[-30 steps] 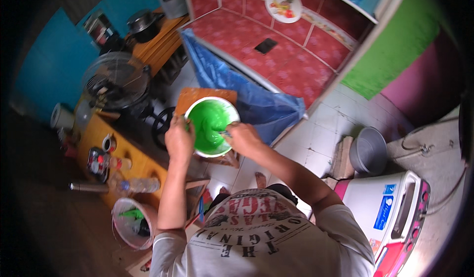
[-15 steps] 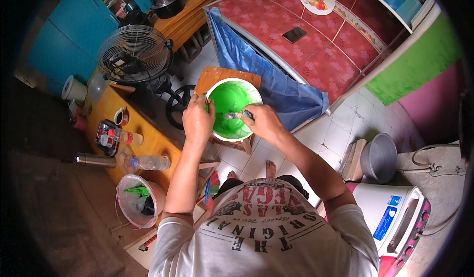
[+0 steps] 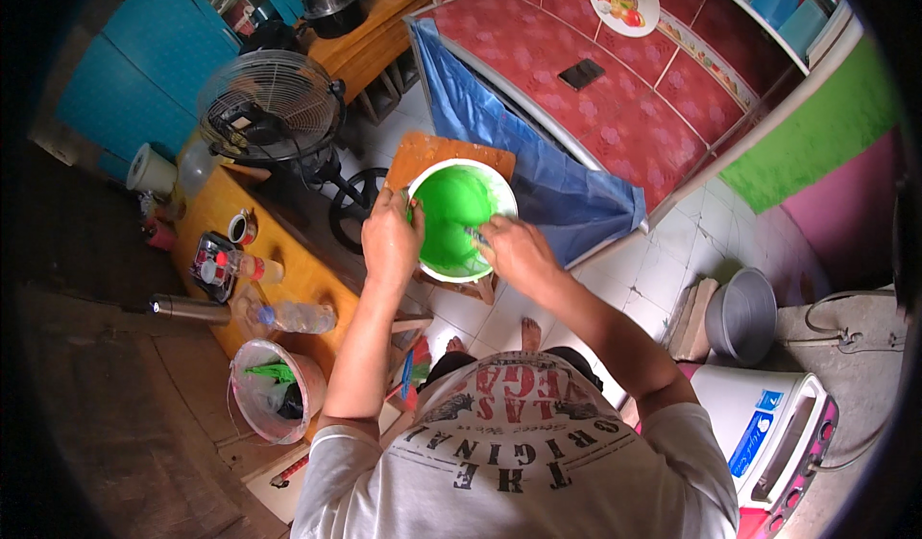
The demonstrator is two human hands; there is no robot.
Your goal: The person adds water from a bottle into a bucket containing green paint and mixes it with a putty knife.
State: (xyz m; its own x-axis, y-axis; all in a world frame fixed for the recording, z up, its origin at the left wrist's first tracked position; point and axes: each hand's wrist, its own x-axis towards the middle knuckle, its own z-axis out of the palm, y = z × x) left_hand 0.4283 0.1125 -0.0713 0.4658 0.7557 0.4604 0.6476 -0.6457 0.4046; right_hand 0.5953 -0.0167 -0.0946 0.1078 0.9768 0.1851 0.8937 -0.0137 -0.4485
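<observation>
A white round tub (image 3: 513,196) with a thick bright green mixture (image 3: 444,203) inside stands on a small wooden stool (image 3: 413,150). My left hand (image 3: 392,237) grips the tub's left rim, thumb inside and fingers mostly hidden. Over the right side of the tub, my right hand (image 3: 519,251) is closed around a thin utensil (image 3: 476,236). Its lower end dips into the green mixture, so its kind cannot be made out. Green smears coat the tub's inner wall.
A black standing fan (image 3: 271,107) and a wooden table (image 3: 206,215) with bottles and a cup stand left. Below is a pail (image 3: 245,400). A red-tiled counter (image 3: 615,126) with a phone (image 3: 581,73) rises ahead. At right are a grey basin (image 3: 741,316) and a white-and-pink appliance (image 3: 759,424).
My right hand has shifted slightly down, and the utensil now points more steeply into the mixture, with less of it showing. My left hand keeps its hold on the rim.
</observation>
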